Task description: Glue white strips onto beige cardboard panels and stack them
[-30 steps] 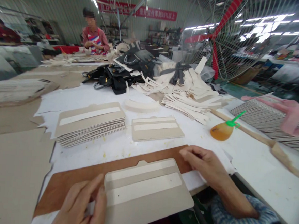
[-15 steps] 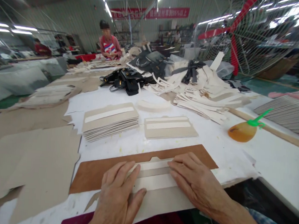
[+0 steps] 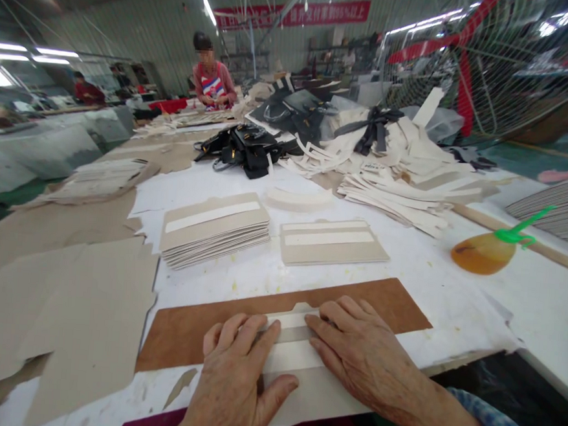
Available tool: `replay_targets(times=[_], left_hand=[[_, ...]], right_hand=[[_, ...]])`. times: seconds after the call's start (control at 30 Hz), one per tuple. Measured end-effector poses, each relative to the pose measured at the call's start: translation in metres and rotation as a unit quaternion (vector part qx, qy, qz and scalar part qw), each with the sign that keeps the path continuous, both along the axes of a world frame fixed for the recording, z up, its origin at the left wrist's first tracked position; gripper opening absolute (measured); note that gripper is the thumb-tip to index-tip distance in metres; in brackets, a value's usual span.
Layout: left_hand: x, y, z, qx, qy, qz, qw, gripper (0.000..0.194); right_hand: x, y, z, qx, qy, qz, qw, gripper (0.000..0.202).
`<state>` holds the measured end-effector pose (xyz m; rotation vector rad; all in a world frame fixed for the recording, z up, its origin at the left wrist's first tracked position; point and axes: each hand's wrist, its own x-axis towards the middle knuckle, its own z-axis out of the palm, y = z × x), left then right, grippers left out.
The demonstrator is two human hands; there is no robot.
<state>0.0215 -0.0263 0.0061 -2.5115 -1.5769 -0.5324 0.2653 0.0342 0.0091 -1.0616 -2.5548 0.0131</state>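
Note:
A beige panel (image 3: 320, 389) with white strips across it lies at the table's front edge, partly over a brown board (image 3: 182, 336). My left hand (image 3: 241, 372) rests on the panel's left part, fingers stretched and thumb apart. On the right part, my right hand (image 3: 359, 348) lies with its fingers extended, the fingertips on the upper white strip (image 3: 293, 319). Both hands press flat and hold nothing between the fingers. Beyond the board sit a stack of similar panels (image 3: 215, 224) and a lower pile of panels (image 3: 335, 242).
A bottle of amber liquid with a green nozzle (image 3: 483, 253) lies to the right. Large beige sheets (image 3: 92, 316) cover the left side. Black bag pieces (image 3: 249, 149) and pale strips (image 3: 397, 195) are heaped farther back. A person (image 3: 213, 81) works at the far end.
My hands have moved closer together on the panel, the right one shifting left. The view has turned slightly, so the surroundings appear farther right.

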Motion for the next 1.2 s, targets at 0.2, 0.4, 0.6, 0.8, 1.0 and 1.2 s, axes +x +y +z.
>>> replay_targets(times=[0.2,0.4,0.6,0.8,1.0,1.2], left_hand=[[0.001,0.001,0.003,-0.009,-0.013,0.003,1.0,0.048],[0.002,0.002,0.001,-0.029,-0.029,0.013,0.999,0.041],[-0.024,-0.01,-0.004,0.044,-0.065,0.054,0.995,0.048],[-0.043,-0.051,-0.01,0.036,-0.002,0.067,0.997,0.052],[-0.029,-0.061,-0.014,-0.003,-0.106,0.09,0.99,0.058],[-0.007,-0.066,-0.027,-0.101,-0.474,0.161,0.86,0.047]], right_hand=[[0.017,0.001,0.002,0.009,0.01,-0.017,1.0,0.016],[0.067,0.002,-0.009,0.065,0.022,-0.082,0.994,0.029],[0.09,-0.016,-0.018,0.065,0.102,-0.121,0.985,0.034],[0.083,-0.041,-0.055,0.106,0.101,-0.083,0.986,0.038],[0.08,-0.04,-0.071,0.044,0.154,-0.13,0.979,0.051],[0.072,-0.045,-0.059,-0.109,0.311,-0.215,0.919,0.046]])
